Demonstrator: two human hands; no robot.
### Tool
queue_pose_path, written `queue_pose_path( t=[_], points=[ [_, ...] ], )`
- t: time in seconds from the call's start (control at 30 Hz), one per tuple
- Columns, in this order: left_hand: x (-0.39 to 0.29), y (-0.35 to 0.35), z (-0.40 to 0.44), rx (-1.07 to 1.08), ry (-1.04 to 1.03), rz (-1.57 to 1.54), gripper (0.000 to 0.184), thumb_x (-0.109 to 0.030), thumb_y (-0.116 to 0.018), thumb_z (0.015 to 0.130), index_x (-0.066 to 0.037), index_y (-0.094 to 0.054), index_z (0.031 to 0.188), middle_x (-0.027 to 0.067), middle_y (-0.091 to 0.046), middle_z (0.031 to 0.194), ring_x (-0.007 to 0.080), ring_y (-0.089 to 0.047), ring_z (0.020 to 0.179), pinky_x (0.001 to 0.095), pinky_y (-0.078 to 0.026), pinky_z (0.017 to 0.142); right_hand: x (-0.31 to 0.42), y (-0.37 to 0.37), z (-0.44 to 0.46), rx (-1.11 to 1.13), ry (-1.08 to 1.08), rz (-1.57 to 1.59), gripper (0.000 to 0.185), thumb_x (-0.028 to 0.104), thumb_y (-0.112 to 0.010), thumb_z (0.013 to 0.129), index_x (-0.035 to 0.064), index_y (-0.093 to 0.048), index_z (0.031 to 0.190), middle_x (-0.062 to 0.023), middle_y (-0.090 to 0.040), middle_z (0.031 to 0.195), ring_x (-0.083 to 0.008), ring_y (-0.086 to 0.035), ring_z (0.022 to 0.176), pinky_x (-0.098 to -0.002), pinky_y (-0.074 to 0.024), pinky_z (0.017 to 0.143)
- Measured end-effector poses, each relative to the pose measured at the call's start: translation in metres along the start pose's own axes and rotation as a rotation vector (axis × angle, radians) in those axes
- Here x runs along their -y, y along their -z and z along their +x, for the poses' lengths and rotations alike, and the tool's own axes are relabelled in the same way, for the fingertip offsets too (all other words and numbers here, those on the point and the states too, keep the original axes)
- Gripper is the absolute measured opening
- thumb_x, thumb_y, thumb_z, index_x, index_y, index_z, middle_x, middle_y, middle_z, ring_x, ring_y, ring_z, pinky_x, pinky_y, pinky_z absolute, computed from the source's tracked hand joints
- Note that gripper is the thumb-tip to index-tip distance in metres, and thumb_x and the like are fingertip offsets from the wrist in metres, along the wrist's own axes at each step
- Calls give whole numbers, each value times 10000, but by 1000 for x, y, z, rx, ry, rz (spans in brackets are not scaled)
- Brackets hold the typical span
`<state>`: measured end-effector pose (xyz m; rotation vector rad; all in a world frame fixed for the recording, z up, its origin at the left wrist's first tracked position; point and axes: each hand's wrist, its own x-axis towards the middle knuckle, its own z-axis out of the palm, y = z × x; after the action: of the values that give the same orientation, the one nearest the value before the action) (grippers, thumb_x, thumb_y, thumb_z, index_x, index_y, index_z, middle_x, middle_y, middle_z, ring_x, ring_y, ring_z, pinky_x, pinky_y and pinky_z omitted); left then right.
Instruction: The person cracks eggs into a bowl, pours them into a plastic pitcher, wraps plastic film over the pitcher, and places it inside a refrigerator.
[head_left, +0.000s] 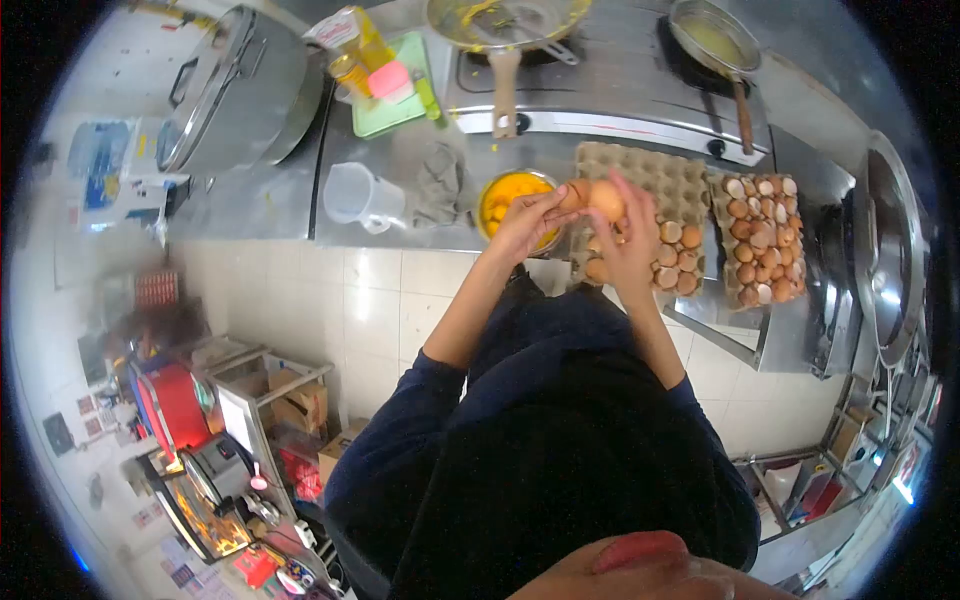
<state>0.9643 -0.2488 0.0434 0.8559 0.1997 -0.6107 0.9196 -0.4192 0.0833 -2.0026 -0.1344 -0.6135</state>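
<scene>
My left hand (532,222) is closed round a brown egg (573,196) above the right rim of a bowl of orange-yellow yolks (510,190). Beside it, my right hand (630,228) has its fingers round another brown egg (604,200). The two eggs are close together; whether they touch is hard to tell. Under my right hand lies a grey egg carton (640,165), with eggs and shells in its nearer part and bare cups at the back. A second carton (728,222) full of brown eggs and shells stands to the right.
Left of the bowl are a grey cloth (440,185) and a clear plastic jug (365,195). Behind stand a green tray (402,100), a stove (620,90) with a wooden-handled pan (503,85) and a smaller pan (712,42). A big pot (245,95) is at far left.
</scene>
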Motion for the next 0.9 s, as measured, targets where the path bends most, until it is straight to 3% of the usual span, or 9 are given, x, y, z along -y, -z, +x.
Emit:
queue_pose_path(
  t=[0.03, 0.1, 0.13, 0.23, 0.6, 0.67, 0.77, 0.83, 0.9],
  points=[
    [-6, 5, -7, -5, 1, 14, 380, -200, -591, 970, 90, -551, 1212, 169, -647, 1148, 261, -653, 1065, 332, -549, 915, -2, -8, -3, 17, 0, 6, 464, 104, -729, 827, 80, -594, 1271, -114, -557, 1119, -209, -578, 953, -280, -504, 734],
    [-12, 22, -12, 9, 8, 16, 396, -209, -599, 966, 91, -547, 1220, 168, -647, 1150, 276, -659, 1059, 324, -540, 931, -10, -20, -4, 84, -445, 598, 348, 119, -670, 888, 69, -595, 1223, -75, -570, 1089, -147, -586, 832, -238, -487, 663],
    [-16, 29, -13, 26, 1, 48, 418, -229, -592, 970, 106, -550, 1217, 171, -647, 1152, 263, -655, 1063, 317, -529, 942, -13, -22, -3, 191, -622, 654, 328, 161, -678, 899, 48, -587, 1193, -40, -592, 1009, -96, -563, 739, -220, -474, 625],
    [-23, 49, -18, 67, 13, 145, 454, -260, -613, 958, 107, -558, 1219, 169, -643, 1168, 242, -650, 1060, 308, -516, 956, -23, -39, -1, 471, -704, 474, 345, 175, -709, 882, 28, -603, 1174, -52, -623, 979, -103, -584, 744, -228, -497, 654],
    [-35, 130, 0, 330, 11, 779, 497, -159, -704, 868, -17, -559, 1321, 106, -634, 1165, 200, -625, 1040, 300, -491, 912, -54, -102, -55, 331, -440, 275, 398, 192, -762, 821, 8, -634, 1149, -67, -671, 1054, -129, -612, 960, -264, -491, 869],
    [-38, 135, 4, 360, -393, 1350, 537, -78, -717, 794, -94, -582, 1314, 143, -617, 1150, 302, -611, 1068, 360, -505, 912, -59, -109, -63, 302, -426, 214, 395, 183, -758, 821, 9, -634, 1153, -65, -669, 1063, -137, -617, 959, -268, -489, 878],
    [-42, 131, 7, 384, -495, 1392, 598, 4, -672, 760, -157, -572, 1328, 163, -563, 1176, 356, -580, 1084, 388, -499, 925, -58, -113, -67, 260, -447, 207, 390, 191, -743, 837, 6, -628, 1161, -73, -667, 1048, -159, -627, 958, -270, -496, 871],
    [-43, 129, 9, 396, -528, 1392, 623, 22, -669, 754, -158, -555, 1339, 159, -543, 1204, 355, -572, 1102, 385, -498, 924, -49, -112, -66, 183, -645, 362, 354, 161, -721, 862, 28, -631, 1178, -43, -640, 932, -62, -564, 697, -197, -466, 592],
    [-45, 124, 10, 411, -559, 1392, 649, 41, -666, 747, -159, -539, 1350, 155, -523, 1232, 353, -563, 1120, 382, -498, 923, -46, -106, -66, 131, -843, 511, 382, 195, -720, 864, 12, -623, 1185, -62, -658, 943, -121, -605, 779, -234, -489, 687]
  ],
)
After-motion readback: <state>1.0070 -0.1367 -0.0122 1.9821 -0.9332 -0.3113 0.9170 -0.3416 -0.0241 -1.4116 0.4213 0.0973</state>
